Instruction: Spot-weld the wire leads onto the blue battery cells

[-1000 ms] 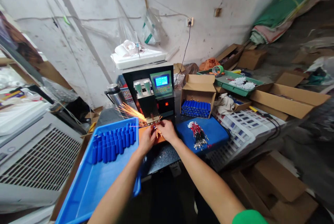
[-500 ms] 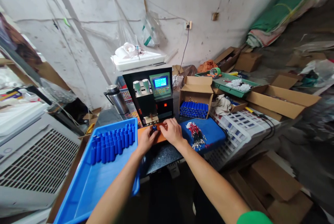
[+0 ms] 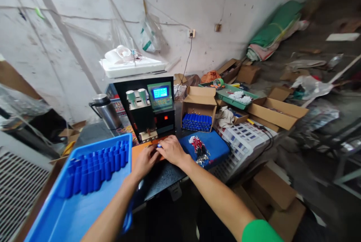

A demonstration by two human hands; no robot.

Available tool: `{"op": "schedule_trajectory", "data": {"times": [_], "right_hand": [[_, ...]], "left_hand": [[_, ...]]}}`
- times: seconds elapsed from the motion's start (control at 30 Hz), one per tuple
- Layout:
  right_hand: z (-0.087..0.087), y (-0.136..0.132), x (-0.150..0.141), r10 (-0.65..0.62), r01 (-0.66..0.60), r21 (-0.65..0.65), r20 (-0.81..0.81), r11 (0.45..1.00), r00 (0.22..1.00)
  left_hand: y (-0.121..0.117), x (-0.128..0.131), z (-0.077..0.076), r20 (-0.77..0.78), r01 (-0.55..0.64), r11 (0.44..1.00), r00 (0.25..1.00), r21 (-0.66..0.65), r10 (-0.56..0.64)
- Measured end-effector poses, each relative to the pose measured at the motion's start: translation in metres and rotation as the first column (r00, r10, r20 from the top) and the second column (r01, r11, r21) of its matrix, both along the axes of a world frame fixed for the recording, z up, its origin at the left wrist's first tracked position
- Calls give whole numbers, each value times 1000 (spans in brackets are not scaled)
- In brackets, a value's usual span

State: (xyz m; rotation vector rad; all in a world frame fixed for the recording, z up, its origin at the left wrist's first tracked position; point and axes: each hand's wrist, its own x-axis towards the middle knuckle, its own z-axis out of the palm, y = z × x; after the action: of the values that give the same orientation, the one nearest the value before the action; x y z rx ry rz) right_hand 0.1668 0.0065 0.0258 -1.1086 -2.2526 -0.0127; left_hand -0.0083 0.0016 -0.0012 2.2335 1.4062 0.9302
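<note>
On the orange board (image 3: 138, 152) in front of a black spot-welding machine (image 3: 166, 121), my two hands meet around a blue battery cell (image 3: 159, 145), of which only a small part shows. My left hand (image 3: 144, 162) pinches at it from the left, fingertips partly hidden. My right hand (image 3: 172, 151) curls over it from the right. To the left, a blue plastic tray (image 3: 84, 212) holds several rows of upright blue cells (image 3: 96, 170). Right of my right hand, a bundle of red and black wires (image 3: 199, 150) lies on a blue pad (image 3: 218, 148).
An open cardboard box (image 3: 199, 95) of stacked blue cells stands behind the pad. A steel flask (image 3: 107, 112) is left of the machine. Further right are a green tray (image 3: 229, 97), a white plastic crate (image 3: 234, 140) and more cardboard boxes (image 3: 278, 110).
The view has turned right, so everything sits further left. The cell between my hands has tipped from upright, and my right fingers are now closer over it.
</note>
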Motion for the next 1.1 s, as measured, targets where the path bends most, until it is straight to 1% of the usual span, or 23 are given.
{"op": "schedule_trajectory", "data": {"times": [0.07, 0.17, 0.23, 0.3, 0.4, 0.5, 0.63, 0.73, 0.83, 1.0, 1.1], "right_hand": [[-3, 12, 13, -94, 93, -16, -65, 996, 993], [-4, 41, 45, -263, 265, -17, -185, 964, 947], [-2, 66, 67, -315, 327, 10, -238, 945, 919], [-1, 93, 85, -347, 368, 43, -247, 929, 905], [-5, 128, 98, -419, 443, 72, -222, 894, 880], [-20, 149, 96, -450, 469, 77, -188, 880, 873], [-41, 157, 90, -421, 435, 110, -128, 894, 898], [-48, 156, 91, -402, 410, 127, -87, 903, 912], [-44, 158, 93, -408, 413, 112, -60, 904, 911], [-29, 167, 93, -442, 442, 3, -8, 897, 897], [-22, 167, 95, -423, 423, -18, -13, 906, 906]], "left_hand": [[2, -1, -1, -6, -4, 1000, 1000, -8, 4], [3, -1, 0, -38, -28, 999, 999, -25, 27], [2, -1, 1, -57, -37, 999, 998, -29, 35], [2, -1, 2, -62, -43, 999, 997, -31, 41], [1, -2, 1, -54, -34, 999, 998, -32, 32], [1, -4, 1, -41, -34, 999, 999, -23, 33], [0, -4, -1, -28, -51, 999, 998, -17, 51], [0, -4, -3, -29, -54, 998, 998, -17, 54], [1, -4, -4, -36, -54, 998, 998, -19, 53], [2, -5, -4, -42, -38, 999, 998, -4, 38], [2, -4, -2, -45, -24, 1000, 999, 2, 25]]}}
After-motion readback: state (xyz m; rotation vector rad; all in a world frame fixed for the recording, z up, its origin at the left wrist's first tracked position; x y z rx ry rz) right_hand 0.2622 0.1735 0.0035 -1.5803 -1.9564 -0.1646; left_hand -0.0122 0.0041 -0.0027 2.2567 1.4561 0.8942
